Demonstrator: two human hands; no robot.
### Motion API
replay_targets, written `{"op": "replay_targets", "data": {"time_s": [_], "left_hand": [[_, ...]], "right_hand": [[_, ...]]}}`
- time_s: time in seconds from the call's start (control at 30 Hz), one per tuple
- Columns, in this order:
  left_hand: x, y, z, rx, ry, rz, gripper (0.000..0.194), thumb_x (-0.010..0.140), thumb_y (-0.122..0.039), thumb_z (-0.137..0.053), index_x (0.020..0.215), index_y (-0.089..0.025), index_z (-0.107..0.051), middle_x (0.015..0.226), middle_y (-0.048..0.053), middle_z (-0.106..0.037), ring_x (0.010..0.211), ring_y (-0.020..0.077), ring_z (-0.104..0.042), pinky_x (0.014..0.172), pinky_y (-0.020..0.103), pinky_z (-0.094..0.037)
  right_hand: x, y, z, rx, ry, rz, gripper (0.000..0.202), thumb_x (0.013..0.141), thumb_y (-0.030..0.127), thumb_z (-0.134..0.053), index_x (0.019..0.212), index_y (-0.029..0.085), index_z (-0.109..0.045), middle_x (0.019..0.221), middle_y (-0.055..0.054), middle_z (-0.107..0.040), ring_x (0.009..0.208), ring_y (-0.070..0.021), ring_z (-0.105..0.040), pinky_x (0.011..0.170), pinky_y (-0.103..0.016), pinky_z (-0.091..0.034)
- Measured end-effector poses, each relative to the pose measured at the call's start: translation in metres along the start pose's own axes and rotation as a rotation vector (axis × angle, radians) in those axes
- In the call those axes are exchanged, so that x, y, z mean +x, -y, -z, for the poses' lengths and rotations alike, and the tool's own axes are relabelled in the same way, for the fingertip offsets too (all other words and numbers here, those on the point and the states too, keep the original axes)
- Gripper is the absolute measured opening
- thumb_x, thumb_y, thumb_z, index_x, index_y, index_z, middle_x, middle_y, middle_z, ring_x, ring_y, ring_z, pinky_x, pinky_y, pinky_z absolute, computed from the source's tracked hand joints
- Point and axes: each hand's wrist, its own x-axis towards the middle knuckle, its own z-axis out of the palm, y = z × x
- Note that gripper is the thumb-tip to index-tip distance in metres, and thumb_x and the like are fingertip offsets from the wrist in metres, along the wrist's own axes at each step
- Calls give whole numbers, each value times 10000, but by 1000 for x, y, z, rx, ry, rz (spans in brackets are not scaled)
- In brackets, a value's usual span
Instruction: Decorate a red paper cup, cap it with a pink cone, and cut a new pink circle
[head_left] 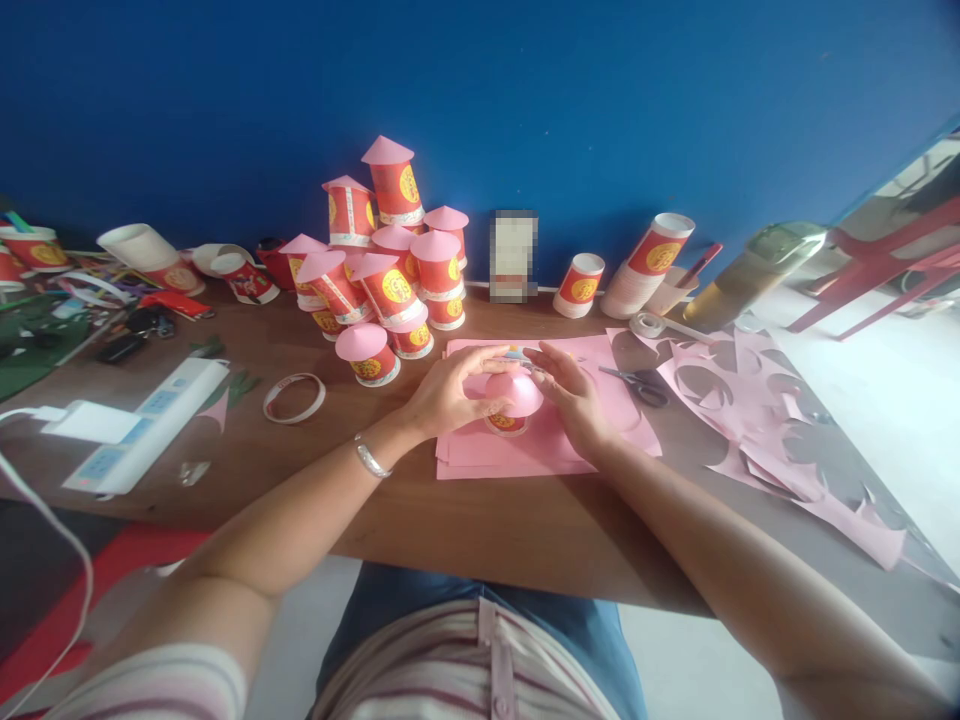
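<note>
A pink paper cone sits as a pointed top over a red paper cup. My left hand curves round the cone from the left, its thumb against the cone's side. From the right, my right hand bends its fingers and thumb about the cone's far side. The fingertips of both hands come close together behind the cone's tip, where contact is partly hidden. Beneath lie pink paper sheets. Scissors rest at the sheets' right edge.
Several pink-topped red cups are piled at the back. A single cup and a cup stack stand right of them. Cut pink scraps cover the right side. Leftward are a tape roll and a power strip.
</note>
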Motion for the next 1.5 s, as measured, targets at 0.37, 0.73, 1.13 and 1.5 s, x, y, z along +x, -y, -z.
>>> {"op": "replay_targets", "data": {"time_s": [0.37, 0.73, 1.13, 1.5], "left_hand": [[-2, 1, -2, -108, 2, 28, 773, 796, -520, -875, 1448, -238, -570, 1426, 145, -698, 1301, 323, -694, 1135, 487, -559], [-1, 4, -2, -55, -5, -15, 681, 823, -486, -862, 1402, -225, -616, 1422, 149, -700, 1271, 316, -713, 1119, 463, -575], [0, 1, 0, -27, 5, -23, 649, 834, -487, -851, 1383, -215, -637, 1432, 169, -687, 1254, 325, -721, 1102, 465, -583], [-2, 7, -4, -28, -26, -78, 721, 870, -465, -827, 1489, -223, -549, 1457, 182, -666, 1281, 323, -706, 1117, 473, -570]], "right_hand": [[-4, 15, 4, -626, -58, 556, 374, 1025, 477, -622, 1358, 329, -705, 1420, -78, -703, 1396, -333, -574, 1167, -617, -474], [-9, 7, 3, -983, -27, 754, 366, 1075, 313, -533, 1402, 217, -668, 1444, -136, -688, 1396, -345, -575, 1111, -570, -514], [-11, 4, 0, -1041, -82, 815, 339, 1079, 302, -528, 1360, 188, -680, 1401, -143, -717, 1376, -351, -595, 1084, -546, -509], [-9, 5, -1, -946, -44, 765, 439, 1084, 324, -505, 1500, 204, -582, 1486, -159, -651, 1411, -350, -563, 1108, -591, -508]]}}
